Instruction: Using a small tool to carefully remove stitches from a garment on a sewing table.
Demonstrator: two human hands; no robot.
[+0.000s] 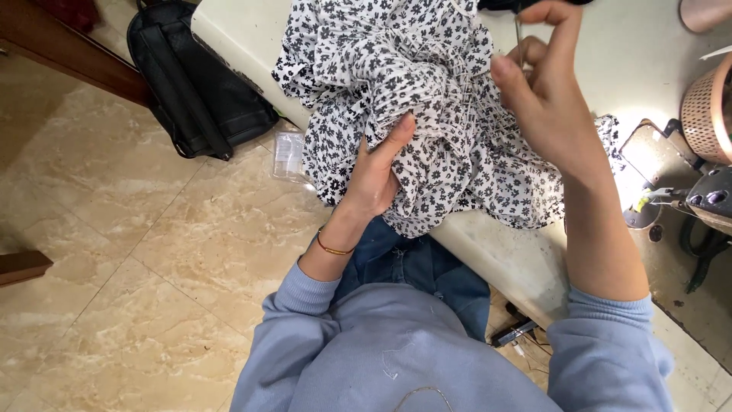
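Marble-look tile floor [114, 229] is filling most of the view, with a black bag [200, 84] slumping on it beside the pale work table [526, 263] you're sitting at. Bunched across that table's edge is the white fabric with small black flowers [396, 84], some of it hanging over toward your lap. Your left hand [379, 172] is pressing into the folds from below, fingers spread fairly wide and gripping a gathered ridge of cloth. Your right hand [545, 95] is hovering over the top of the bundle, thumb and forefinger pinched narrow on what's looking like a thin needle or pin [518, 34]; honestly too small to say which, and I can't tell if thread's running from it.

My take on doing this bit well: keep that left hand holding the gathers taut so the layer you're working on isn't sliding around, and keep the pinch close to the cloth so the point's going only where you want. A small clear packet [288, 155] is lying on the floor by the bag.
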